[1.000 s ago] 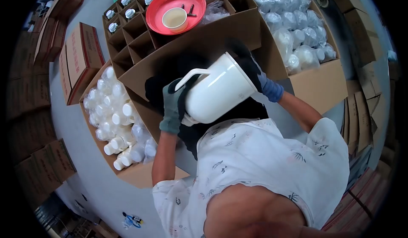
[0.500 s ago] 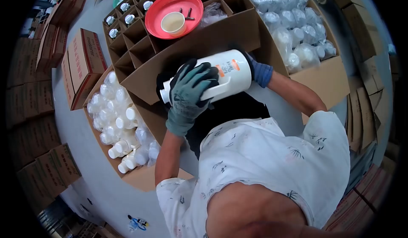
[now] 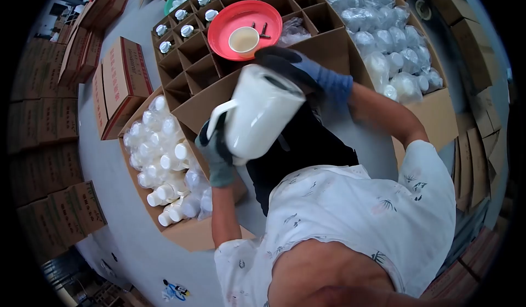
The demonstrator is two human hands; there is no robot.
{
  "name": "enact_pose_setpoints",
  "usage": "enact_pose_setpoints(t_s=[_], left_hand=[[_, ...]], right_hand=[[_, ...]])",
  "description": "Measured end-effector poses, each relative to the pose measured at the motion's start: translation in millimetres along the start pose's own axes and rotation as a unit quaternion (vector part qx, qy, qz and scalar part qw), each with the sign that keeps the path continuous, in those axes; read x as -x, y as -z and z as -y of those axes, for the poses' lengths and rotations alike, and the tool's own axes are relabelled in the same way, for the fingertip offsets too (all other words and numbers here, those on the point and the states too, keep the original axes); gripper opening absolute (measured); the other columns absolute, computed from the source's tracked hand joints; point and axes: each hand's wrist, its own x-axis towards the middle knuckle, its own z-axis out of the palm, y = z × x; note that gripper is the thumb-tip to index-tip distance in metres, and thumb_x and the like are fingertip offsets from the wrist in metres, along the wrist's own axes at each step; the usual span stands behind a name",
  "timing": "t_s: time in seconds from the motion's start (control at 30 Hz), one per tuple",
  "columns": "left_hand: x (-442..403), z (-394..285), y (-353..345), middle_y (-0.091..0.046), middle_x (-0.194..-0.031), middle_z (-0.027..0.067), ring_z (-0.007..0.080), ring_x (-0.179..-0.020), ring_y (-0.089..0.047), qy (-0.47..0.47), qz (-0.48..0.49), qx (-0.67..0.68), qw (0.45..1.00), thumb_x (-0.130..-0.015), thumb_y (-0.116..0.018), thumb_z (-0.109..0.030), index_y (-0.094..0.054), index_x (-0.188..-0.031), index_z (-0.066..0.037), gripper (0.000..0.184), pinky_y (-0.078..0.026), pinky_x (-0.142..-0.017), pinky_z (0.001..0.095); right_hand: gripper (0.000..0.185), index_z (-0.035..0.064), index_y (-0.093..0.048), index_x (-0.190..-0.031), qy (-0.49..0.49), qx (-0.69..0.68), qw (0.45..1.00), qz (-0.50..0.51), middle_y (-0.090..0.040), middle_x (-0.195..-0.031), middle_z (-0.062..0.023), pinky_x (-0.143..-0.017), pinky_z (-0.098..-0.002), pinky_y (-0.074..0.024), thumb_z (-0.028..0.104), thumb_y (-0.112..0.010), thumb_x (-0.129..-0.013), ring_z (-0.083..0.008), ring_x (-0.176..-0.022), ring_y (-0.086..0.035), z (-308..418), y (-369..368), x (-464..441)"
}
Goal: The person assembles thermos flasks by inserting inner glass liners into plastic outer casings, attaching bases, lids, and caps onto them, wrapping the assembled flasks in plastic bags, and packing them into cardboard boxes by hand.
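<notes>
A white plastic jug (image 3: 260,115) with a loop handle is tilted in front of my body. Its dark-rimmed end points up and right, its narrower end down and left. My left hand (image 3: 215,147), in a grey-green glove, is closed around the jug's lower left part beside the handle; some fingers are hidden behind it. Close to the raised end is my right hand (image 3: 290,66), in a dark and blue glove. Its fingers are blurred, and I cannot tell whether they touch the jug.
Ahead stands a divided carton (image 3: 189,69) with white-capped bottles in several cells. A red basin (image 3: 222,19) on it holds a cup (image 3: 244,40) and small metal pieces. Cartons of plastic-wrapped white bottles flank me at left (image 3: 164,227) and right (image 3: 427,110). A green basin (image 3: 171,0) sits behind.
The jug has turned, so its orange-printed label no longer shows and its dark-rimmed end faces up. My left hand moved down and left to its lower end; my right hand moved up and left.
</notes>
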Motion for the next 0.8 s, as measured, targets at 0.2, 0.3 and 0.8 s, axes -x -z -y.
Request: enact_pose_setpoints(t_s=[0.2, 0.3, 0.8], left_hand=[[43.2, 27.5, 21.0, -0.055, -0.129, 0.0111, 0.0231, -0.113, -0.058, 0.166, -0.113, 0.381, 0.903, -0.102, -0.039, -0.027, -0.046, -0.135, -0.002, 0.042, -0.049, -0.096, 0.0376], [58.4, 50.7, 9.8, -0.056, -0.127, 0.0129, 0.0233, -0.109, -0.059, 0.118, -0.159, 0.274, 0.941, -0.101, -0.041, -0.030, -0.047, -0.133, -0.002, 0.043, -0.052, -0.091, 0.0368], [23.3, 83.9, 22.1, -0.063, -0.117, 0.0105, 0.0192, -0.099, -0.064, 0.068, -0.030, 0.292, 0.953, -0.101, -0.044, -0.022, -0.051, -0.129, 0.000, 0.035, -0.054, -0.084, 0.0319]], right_hand=[[0.037, 0.0130, -0.059, -0.116, 0.001, 0.557, 0.829, 0.053, -0.061, -0.104, -0.0188, -0.082, -0.0470, -0.0490, 0.030, -0.065, -0.084, -0.0367, -0.092, -0.062, -79.4, 61.5, -116.2], [0.042, 0.0127, -0.051, -0.125, -0.037, 0.602, 0.778, 0.178, -0.057, -0.114, -0.0219, -0.081, -0.0493, -0.0508, 0.030, -0.056, -0.088, -0.0397, -0.095, -0.063, -103.6, 47.2, -146.1], [0.043, -0.0007, -0.050, -0.128, -0.135, -0.186, 0.970, 0.074, -0.063, -0.107, -0.0099, -0.088, -0.0352, -0.0525, 0.017, -0.061, -0.090, -0.0177, -0.093, -0.065, 34.5, 28.1, -88.3]])
